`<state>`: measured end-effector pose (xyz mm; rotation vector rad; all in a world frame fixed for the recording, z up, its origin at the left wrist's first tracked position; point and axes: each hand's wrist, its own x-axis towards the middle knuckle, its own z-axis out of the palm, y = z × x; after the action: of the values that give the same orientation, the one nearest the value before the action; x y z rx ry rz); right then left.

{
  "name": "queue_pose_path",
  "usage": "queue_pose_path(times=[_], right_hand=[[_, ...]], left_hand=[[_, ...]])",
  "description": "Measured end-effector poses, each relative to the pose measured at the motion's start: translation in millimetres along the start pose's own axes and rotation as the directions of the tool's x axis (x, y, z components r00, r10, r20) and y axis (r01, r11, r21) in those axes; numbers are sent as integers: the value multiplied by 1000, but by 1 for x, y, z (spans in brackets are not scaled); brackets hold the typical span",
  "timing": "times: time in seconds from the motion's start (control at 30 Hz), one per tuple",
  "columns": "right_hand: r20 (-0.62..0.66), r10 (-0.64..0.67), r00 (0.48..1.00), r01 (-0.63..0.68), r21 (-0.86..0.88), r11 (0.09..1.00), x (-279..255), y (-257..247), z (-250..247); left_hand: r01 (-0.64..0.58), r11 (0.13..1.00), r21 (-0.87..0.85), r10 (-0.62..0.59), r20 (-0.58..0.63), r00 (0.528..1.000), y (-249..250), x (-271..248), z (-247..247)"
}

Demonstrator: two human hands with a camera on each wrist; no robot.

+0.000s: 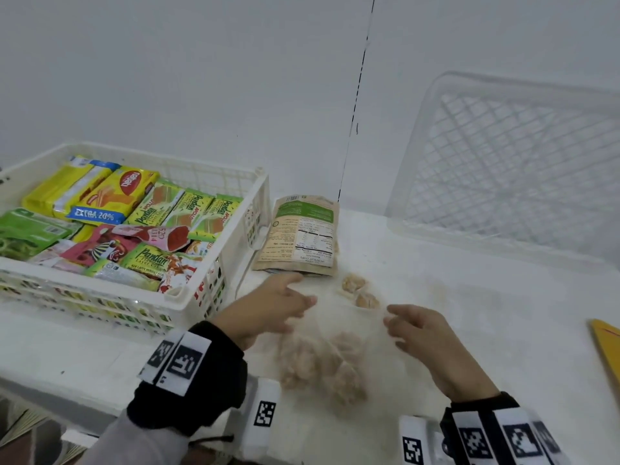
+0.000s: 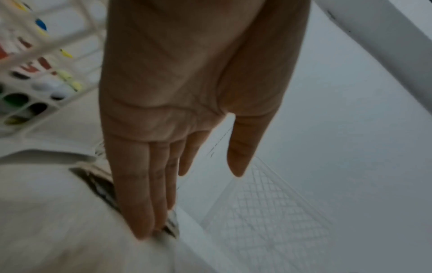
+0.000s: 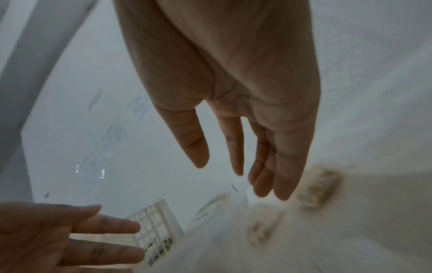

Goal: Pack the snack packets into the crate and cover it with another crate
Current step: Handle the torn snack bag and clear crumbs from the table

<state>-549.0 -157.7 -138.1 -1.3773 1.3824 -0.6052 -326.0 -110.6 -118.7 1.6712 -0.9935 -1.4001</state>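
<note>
A white crate (image 1: 188,297) at the left holds several colourful snack packets (image 1: 110,209). A brown and green pouch (image 1: 298,236) lies flat on the table just right of it. A clear bag of pale brown snacks (image 1: 322,357) lies between my hands, blurred. My left hand (image 1: 295,295) hovers over the bag's left side with straight fingers, holding nothing. My right hand (image 1: 394,325) is at the bag's right side, fingers relaxed and empty. In the left wrist view the left hand (image 2: 184,184) has its fingertips near the pouch edge (image 2: 93,181). In the right wrist view the right hand (image 3: 233,175) is spread above the snacks (image 3: 320,186).
A second, see-through lattice crate (image 1: 503,156) leans against the wall at the back right. A yellow object (image 1: 607,347) shows at the right edge. The white table (image 1: 469,297) ends in a front edge near my wrists.
</note>
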Motion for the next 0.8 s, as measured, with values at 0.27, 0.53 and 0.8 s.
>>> queue_pose_path(times=[0.27,0.53,0.8], right_hand=[[212,-102,972,125,-97,987,63,-74,21],[363,27,931,110,-353,929,133,-78,48],[419,-113,901,205,-182,962,154,-71,46]], left_hand=[[-43,998,37,54,-388,920,31,77,-25],[162,870,466,30,-379,925,19,122,-30],[208,895,395,-6,-455,890,13,126,-42]])
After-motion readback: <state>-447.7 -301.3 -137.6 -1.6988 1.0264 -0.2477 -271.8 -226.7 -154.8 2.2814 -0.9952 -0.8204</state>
